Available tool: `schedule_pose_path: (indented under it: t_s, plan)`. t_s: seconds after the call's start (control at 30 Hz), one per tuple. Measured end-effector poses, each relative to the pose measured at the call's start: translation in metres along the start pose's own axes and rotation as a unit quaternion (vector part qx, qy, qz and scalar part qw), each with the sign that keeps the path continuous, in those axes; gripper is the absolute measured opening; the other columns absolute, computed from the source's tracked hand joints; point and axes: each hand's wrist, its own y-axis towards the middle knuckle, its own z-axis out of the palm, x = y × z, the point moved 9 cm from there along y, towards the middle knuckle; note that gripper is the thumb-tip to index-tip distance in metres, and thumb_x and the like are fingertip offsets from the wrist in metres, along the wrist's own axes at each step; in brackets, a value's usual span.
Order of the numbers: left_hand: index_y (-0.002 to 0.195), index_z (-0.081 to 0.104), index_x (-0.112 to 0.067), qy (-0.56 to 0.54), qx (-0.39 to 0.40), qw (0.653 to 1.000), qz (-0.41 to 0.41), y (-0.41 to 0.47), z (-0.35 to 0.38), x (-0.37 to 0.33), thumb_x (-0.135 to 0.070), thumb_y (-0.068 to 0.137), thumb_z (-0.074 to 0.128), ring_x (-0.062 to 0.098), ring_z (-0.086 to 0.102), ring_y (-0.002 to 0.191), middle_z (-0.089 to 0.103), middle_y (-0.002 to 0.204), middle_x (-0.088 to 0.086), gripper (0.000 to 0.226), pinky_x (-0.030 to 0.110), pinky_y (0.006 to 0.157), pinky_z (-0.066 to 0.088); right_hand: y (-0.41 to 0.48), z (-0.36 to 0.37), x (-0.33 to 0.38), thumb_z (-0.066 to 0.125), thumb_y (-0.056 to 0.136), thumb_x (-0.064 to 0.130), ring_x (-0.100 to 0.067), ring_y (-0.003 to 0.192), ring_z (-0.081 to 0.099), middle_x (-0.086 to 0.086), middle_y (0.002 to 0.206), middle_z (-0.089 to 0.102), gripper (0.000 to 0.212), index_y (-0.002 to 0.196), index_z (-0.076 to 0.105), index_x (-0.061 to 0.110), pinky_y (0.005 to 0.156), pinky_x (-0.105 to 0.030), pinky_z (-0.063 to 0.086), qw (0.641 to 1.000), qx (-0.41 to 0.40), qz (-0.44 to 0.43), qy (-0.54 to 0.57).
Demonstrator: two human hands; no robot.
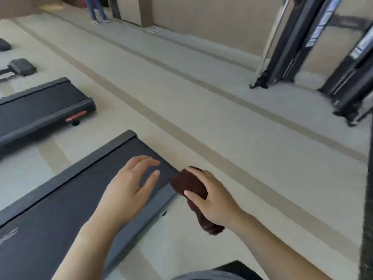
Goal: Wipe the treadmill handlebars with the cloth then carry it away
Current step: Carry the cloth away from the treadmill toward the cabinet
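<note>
Head view. The cloth (188, 184) is a dark reddish-brown piece with a fine nap, bunched into a thick roll. The right hand (214, 199) holds it in the air: the grip is clamped on the cloth, fingers curled over its top and the thumb pressed against its near side. Its long axis runs from upper left to lower right in the picture. The upper end stands out past the fingertips, and the lower end hangs loose beneath the wrist. The cloth is above the pale floor (222, 128), just beside the rear corner of the near treadmill (60, 209).

The left hand (127, 190) hovers over that treadmill's black belt, close to the cloth but apart from it. Its grip is apart, with the fingers relaxed, slightly bent and holding nothing.

A second treadmill (40, 104) lies further left, parallel to the first, with two dark pads (22, 66) beyond it. Black cable-machine uprights (286, 53) stand at the upper right across a striped band in the floor. A dark post (368, 219) borders the right edge. The legs of a standing person (96, 11) show at the far wall.
</note>
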Motion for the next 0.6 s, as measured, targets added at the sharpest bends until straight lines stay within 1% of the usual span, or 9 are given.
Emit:
schedule_pose_path:
  t_s: [0.07,0.13,0.2,0.27,0.33,0.4,0.5,0.6]
  plan:
    - [0.120,0.055,-0.032,-0.017,0.055,0.997,0.044,0.035,0.050,-0.043,-0.055,0.085,0.030,-0.003,0.045,0.106,0.043,0.122,-0.023,0.048,0.023,0.082,0.042,-0.013,-0.048,-0.037,0.052,0.089,0.046,-0.004,0.117,0.046,0.013,0.129,0.045,0.050,0.135,0.032,0.045,0.097,-0.019,0.038,0.998,-0.049,0.039,-0.017]
    - [0.120,0.055,-0.032,-0.028,0.105,0.991,0.073,0.064,0.093,-0.076,-0.049,0.089,0.034,0.003,0.049,0.110,0.045,0.126,-0.019,0.041,0.027,0.084,0.046,-0.022,-0.085,-0.067,0.052,0.089,0.047,-0.005,0.117,0.045,0.013,0.130,0.044,0.051,0.136,0.031,0.045,0.097,-0.021,0.038,0.993,-0.088,0.071,-0.028]
    - [0.121,0.054,-0.032,-0.036,0.147,0.984,0.094,0.088,0.126,-0.099,-0.045,0.090,0.039,0.008,0.055,0.104,0.045,0.128,-0.017,0.037,0.031,0.082,0.049,-0.025,-0.112,-0.093,0.051,0.090,0.047,-0.008,0.116,0.046,0.011,0.130,0.044,0.052,0.138,0.030,0.043,0.097,-0.025,0.040,0.988,-0.116,0.095,-0.036]
    - [0.122,0.053,-0.030,-0.041,0.183,0.975,0.117,0.111,0.154,-0.115,-0.044,0.090,0.039,0.008,0.053,0.107,0.046,0.128,-0.016,0.038,0.032,0.087,0.048,-0.020,-0.131,-0.116,0.051,0.090,0.046,-0.010,0.116,0.046,0.009,0.132,0.044,0.053,0.138,0.030,0.041,0.096,-0.027,0.041,0.984,-0.135,0.115,-0.036]
    - [0.123,0.054,-0.029,-0.046,0.208,0.968,0.131,0.136,0.177,-0.120,-0.042,0.091,0.040,0.006,0.048,0.114,0.048,0.128,-0.013,0.037,0.031,0.093,0.045,-0.005,-0.143,-0.137,0.051,0.091,0.045,-0.010,0.116,0.046,0.009,0.133,0.044,0.052,0.139,0.031,0.040,0.097,-0.027,0.041,0.980,-0.145,0.131,-0.031]
    - [0.123,0.053,-0.029,-0.047,0.222,0.965,0.129,0.165,0.196,-0.113,-0.040,0.091,0.042,0.006,0.047,0.115,0.048,0.128,-0.013,0.036,0.030,0.094,0.044,0.019,-0.155,-0.157,0.052,0.091,0.043,-0.009,0.118,0.045,0.009,0.134,0.043,0.053,0.140,0.032,0.039,0.099,-0.025,0.038,0.977,-0.152,0.147,-0.028]
    - [0.124,0.052,-0.031,-0.040,0.231,0.964,0.125,0.221,0.219,-0.095,-0.041,0.092,0.042,0.005,0.048,0.113,0.047,0.127,-0.016,0.035,0.026,0.088,0.045,0.072,-0.179,-0.184,0.054,0.091,0.041,-0.009,0.121,0.042,0.010,0.135,0.043,0.053,0.139,0.033,0.041,0.101,-0.022,0.035,0.974,-0.154,0.159,-0.034]
    - [0.123,0.053,-0.030,-0.049,0.234,0.965,0.112,0.290,0.234,-0.077,-0.040,0.092,0.042,0.005,0.048,0.111,0.048,0.125,-0.017,0.034,0.024,0.087,0.043,0.141,-0.207,-0.202,0.054,0.091,0.040,-0.013,0.121,0.042,0.010,0.137,0.041,0.053,0.139,0.033,0.044,0.100,-0.026,0.037,0.976,-0.139,0.152,-0.067]
